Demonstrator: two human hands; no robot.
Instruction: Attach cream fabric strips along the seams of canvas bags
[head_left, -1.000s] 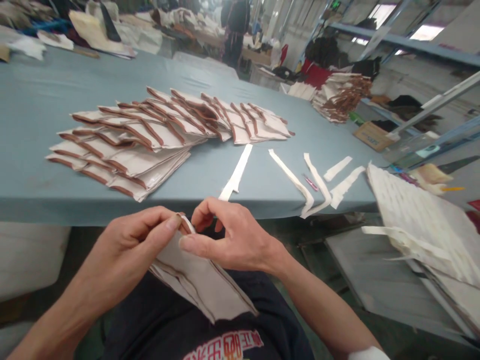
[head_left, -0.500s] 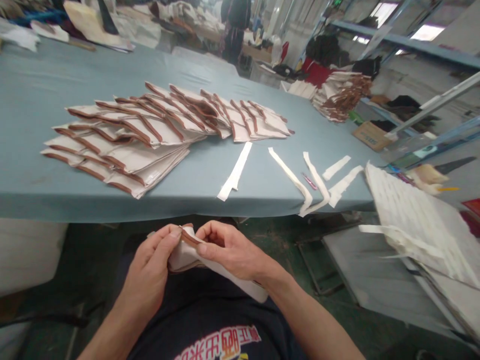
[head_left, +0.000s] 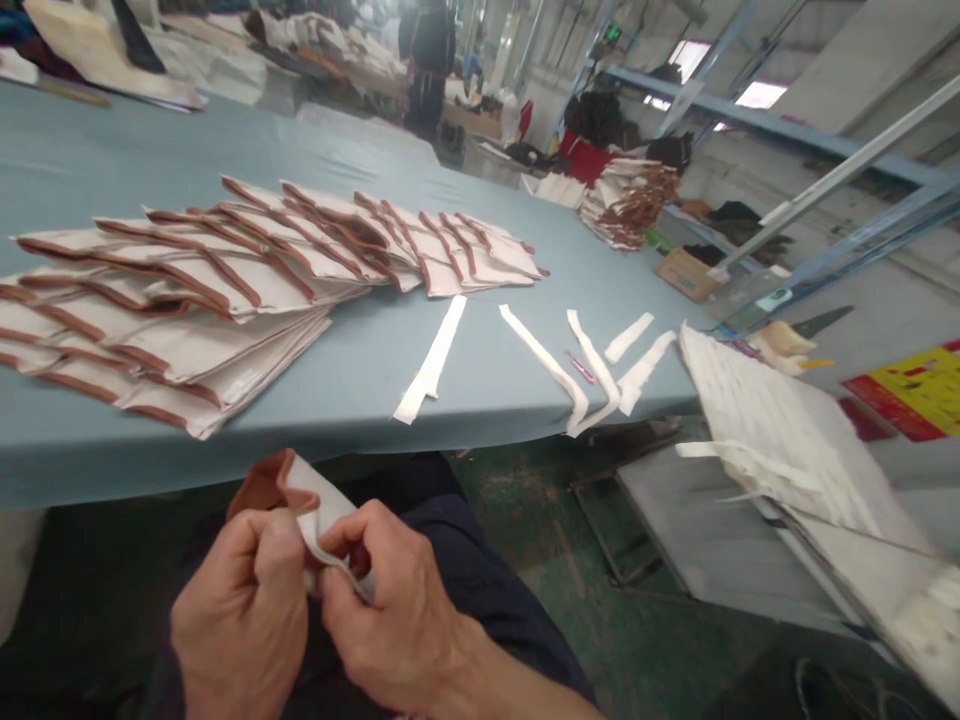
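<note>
Over my lap, a white fabric piece with a brown edge (head_left: 319,487) is bunched between both hands. My left hand (head_left: 244,600) is closed on its brown-trimmed side, thumb on top. Pinched in my right hand (head_left: 397,590) is the white edge of the same piece, just to the right. The fingertips of both hands nearly meet, and part of the cloth is hidden behind them. Beyond, on the table, lie overlapping rows of similar white pieces with brown edges (head_left: 247,345).
The blue-green table (head_left: 352,400) spans the view ahead. White strips (head_left: 433,360) and a small pink tool (head_left: 580,367) lie near its front edge. At right stands a board with pale strips (head_left: 787,430). A person (head_left: 426,70) is in the background, near a pile of brown-edged pieces (head_left: 626,205).
My view has swung right, so the table's contents sit further left. The fabric piece has been turned and bunched, with more of its brown side showing; both hands still grip it.
</note>
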